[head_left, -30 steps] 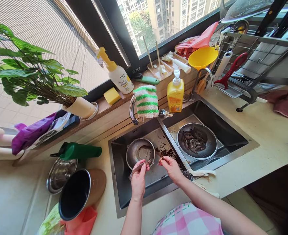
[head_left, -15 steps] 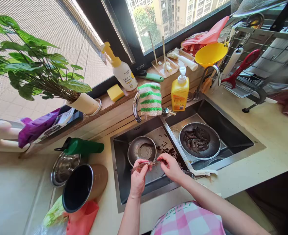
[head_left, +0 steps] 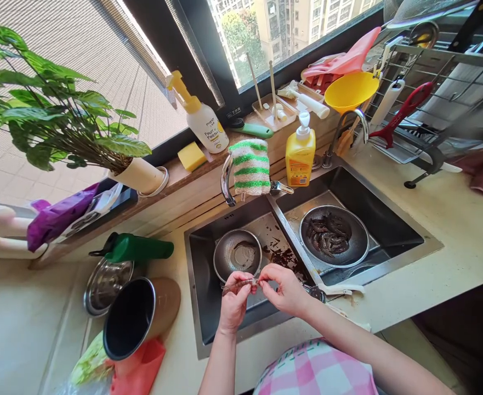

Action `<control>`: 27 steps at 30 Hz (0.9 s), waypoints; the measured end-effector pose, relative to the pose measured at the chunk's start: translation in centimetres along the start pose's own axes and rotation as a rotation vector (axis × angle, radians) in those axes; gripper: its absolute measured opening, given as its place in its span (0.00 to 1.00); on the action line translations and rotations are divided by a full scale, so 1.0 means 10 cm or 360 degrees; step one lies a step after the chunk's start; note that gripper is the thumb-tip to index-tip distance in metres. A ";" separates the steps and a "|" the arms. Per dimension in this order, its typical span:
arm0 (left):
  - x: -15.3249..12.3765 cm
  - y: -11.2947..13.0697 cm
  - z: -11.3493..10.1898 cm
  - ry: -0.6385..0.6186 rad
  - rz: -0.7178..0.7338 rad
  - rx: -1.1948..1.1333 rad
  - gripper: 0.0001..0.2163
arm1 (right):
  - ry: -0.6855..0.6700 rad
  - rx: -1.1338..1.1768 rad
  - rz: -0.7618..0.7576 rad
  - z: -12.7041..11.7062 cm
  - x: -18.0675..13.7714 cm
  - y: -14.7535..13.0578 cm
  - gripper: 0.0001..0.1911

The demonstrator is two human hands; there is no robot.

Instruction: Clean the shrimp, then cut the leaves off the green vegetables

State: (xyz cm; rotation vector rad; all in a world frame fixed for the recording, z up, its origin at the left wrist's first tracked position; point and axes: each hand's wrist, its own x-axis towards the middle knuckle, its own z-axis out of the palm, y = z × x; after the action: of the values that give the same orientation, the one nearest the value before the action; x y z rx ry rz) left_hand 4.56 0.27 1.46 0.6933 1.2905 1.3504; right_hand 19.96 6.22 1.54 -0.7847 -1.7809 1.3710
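Left hand (head_left: 233, 310) had a shrimp (head_left: 237, 285) gripped between thumb and fingers, while the right hand (head_left: 285, 291) pinched its other end with thumb and forefinger. From my remote view, I saw the shrimp above the near side of the left basin (head_left: 209, 310), just in front of a small round pan (head_left: 221, 241). Its long axis ran sideways across my view, nearly level, one end toward the left palm and the paler tip pointing at the right fingertips. I couldn't tell which end was the head, since the fingers covered part of the body. The left hand also hid the pan's near rim, and I couldn't make out the dark curved piece (head_left: 247, 244) inside it. In the right basin (head_left: 389, 219), overlapping dark shrimps (head_left: 329, 236) blurred together. Both forearms were cut off by the lower edge.
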 end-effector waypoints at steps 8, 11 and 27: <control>-0.01 -0.01 -0.05 -0.0083 0.0078 0.0069 0.08 | -0.0029 0.0015 0.0023 0.01 0.00 0.03 0.08; -0.01 -0.03 -0.08 -0.0152 0.0137 0.0106 0.06 | -0.0048 0.0016 0.0022 0.01 -0.01 0.07 0.08; -0.01 -0.05 -0.04 -0.0197 0.0188 0.0278 0.06 | 0.0073 -0.0161 0.0068 0.08 -0.02 0.16 0.07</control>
State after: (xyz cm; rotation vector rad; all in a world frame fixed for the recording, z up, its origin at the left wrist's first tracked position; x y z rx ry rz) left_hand 4.39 -0.01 0.91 0.9716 1.2943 1.2772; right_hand 19.44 6.05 -0.16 -0.9060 -1.8187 1.2876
